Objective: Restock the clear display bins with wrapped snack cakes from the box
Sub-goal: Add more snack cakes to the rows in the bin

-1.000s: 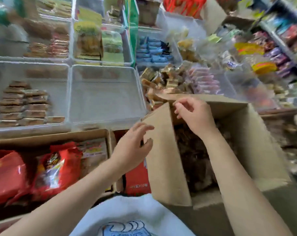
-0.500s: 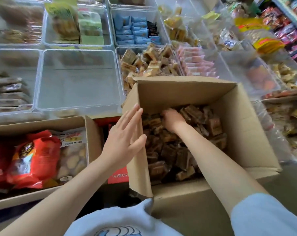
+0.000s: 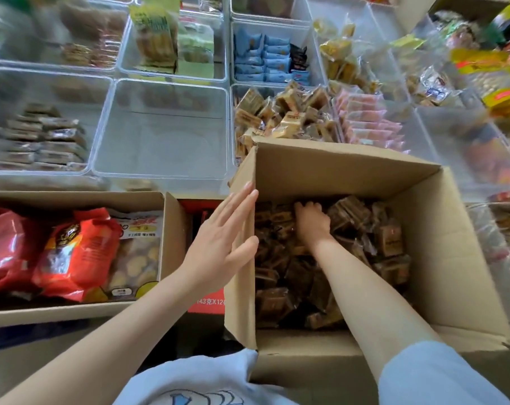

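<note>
Head | left hand (image 3: 221, 244) flat on box (image 3: 458, 258) flap | right hand (image 3: 310, 222) clutches snack cakes (image 3: 391, 238) | red bags (image 3: 72, 252) left

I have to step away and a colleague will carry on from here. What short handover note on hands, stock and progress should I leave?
Left hand: open, fingers straight, pressing flat against the left flap of the cardboard box.
Right hand: down inside the box among the wrapped snack cakes; its fingers are buried, so whether it has a grip cannot be told.
Stock: the box holds many brown cakes.
Bins: the clear bin just left of and behind the box looks empty.
Done: box open, hand reaching in.
Left: lift cakes out and fill the empty bin.
</note>
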### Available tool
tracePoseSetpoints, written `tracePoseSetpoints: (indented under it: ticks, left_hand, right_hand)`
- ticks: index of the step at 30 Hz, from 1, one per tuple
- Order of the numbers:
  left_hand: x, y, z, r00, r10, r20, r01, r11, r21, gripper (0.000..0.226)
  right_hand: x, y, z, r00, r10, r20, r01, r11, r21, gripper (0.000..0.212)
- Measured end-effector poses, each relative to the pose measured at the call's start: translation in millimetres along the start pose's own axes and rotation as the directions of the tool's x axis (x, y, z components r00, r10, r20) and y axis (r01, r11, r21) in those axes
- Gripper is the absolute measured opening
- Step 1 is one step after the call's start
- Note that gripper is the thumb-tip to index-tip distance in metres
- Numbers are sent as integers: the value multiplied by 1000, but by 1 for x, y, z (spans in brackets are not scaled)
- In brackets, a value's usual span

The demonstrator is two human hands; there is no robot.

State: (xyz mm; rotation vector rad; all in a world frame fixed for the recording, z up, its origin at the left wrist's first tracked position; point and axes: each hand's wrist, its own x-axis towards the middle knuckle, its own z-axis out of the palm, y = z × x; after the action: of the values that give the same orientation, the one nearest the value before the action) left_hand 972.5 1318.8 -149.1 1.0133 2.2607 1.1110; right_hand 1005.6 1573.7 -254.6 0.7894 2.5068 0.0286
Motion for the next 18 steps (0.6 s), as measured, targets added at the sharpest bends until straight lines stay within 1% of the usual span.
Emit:
tracePoseSetpoints:
  ticks: [2,3,4,5,6,7,8,9,10,12,13,14,15,16,18]
  left_hand:
    - [1,-1,0,1000,3,8,-3,1000,-10,66]
    - [2,-1,0,1000,3,11,-3,1000,-20,66]
    - [2,-1,0,1000,4,12,-3,999,-33,66]
    - [2,-1,-1,1000,8,9,-8,999,-42,67]
    - [2,-2,-2,1000,19,4,-18,999,-45,67]
    - [3,-3,-3,1000,30,2,-30,999,-44,68]
    - [4,-3,-5,999,36,4,-35,998,-51,67]
    - [5,-3,-8,999,30,13,-29,996,-80,66]
    - [7,-2,-14,1000,10,26,-6,991,-137,62]
    - [11,2,-31,996,-71,57,86,937,-337,49]
    - [13,3,-43,990,-113,81,138,876,-462,44]
    - [13,3,-56,985,-135,107,172,798,-577,43]
    - [13,2,-69,982,-144,122,189,720,-667,44]
    - [12,-2,-83,979,-158,126,200,645,-737,45]
    - [8,-13,-113,968,-229,100,209,522,-827,39]
  right_hand:
    - [-7,9,-12,998,-11,-65,28,964,264,36]
    - [-11,14,-23,996,1,-89,35,913,408,29]
    - [-18,19,-37,996,18,-88,33,832,554,25]
    - [-28,23,-54,998,27,-62,25,706,708,28]
    - [-41,25,-71,1000,10,-16,8,526,850,32]
    - [-56,26,-88,999,-44,24,-8,328,945,36]
    - [-72,26,-104,992,-117,42,-24,150,988,39]
    - [-86,26,-117,982,-188,33,-32,8,999,42]
    - [-99,23,-129,968,-251,5,-32,-104,994,43]
    - [-119,10,-148,936,-345,-70,-24,-260,965,40]
    - [-125,-1,-156,920,-379,-100,-22,-305,952,38]
    - [-131,-15,-162,902,-412,-127,-16,-326,945,36]
    - [-135,-31,-168,886,-439,-149,2,-318,948,34]
    - [-137,-49,-173,877,-452,-161,30,-284,958,32]
    - [-139,-88,-182,887,-430,-169,111,-157,981,29]
